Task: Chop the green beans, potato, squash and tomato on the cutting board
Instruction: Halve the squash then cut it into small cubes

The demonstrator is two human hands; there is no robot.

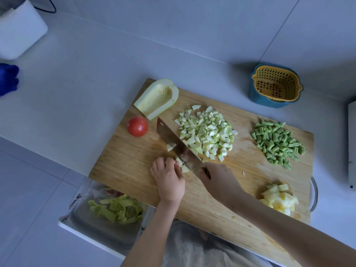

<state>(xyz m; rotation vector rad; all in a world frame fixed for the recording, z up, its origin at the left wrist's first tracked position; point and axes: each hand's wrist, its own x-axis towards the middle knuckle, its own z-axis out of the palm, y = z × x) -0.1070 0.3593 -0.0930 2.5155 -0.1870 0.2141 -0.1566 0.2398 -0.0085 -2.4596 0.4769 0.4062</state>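
Left fingers [168, 162]: curled, tips bearing down on a pale green squash strip [179, 162] right beside the blade.
Left hand [169, 180]: at 8 o'clock on the bamboo cutting board [125, 170].
Right hand [217, 179]: fingers wrapped tight round the handle of a broad steel cleaver [171, 135], blade slanting toward 10 o'clock. I can't see the handle itself on my feed.
Diced squash heap [208, 132]: board centre, lying against the blade's far side.
Hollowed squash half [158, 98]: 11 o'clock, cut face up.
Whole red tomato [137, 126]: 10 o'clock, near the board's edge.
Chopped green beans [277, 143]: 3 o'clock.
Yellow potato cubes [279, 199]: 4 o'clock.
Yellow slotted basket [275, 85] nested in a blue bowl [269, 103]: on the counter, past 1 o'clock.
Clear bin of green peelings [115, 209]: below the board's 8 o'clock edge.
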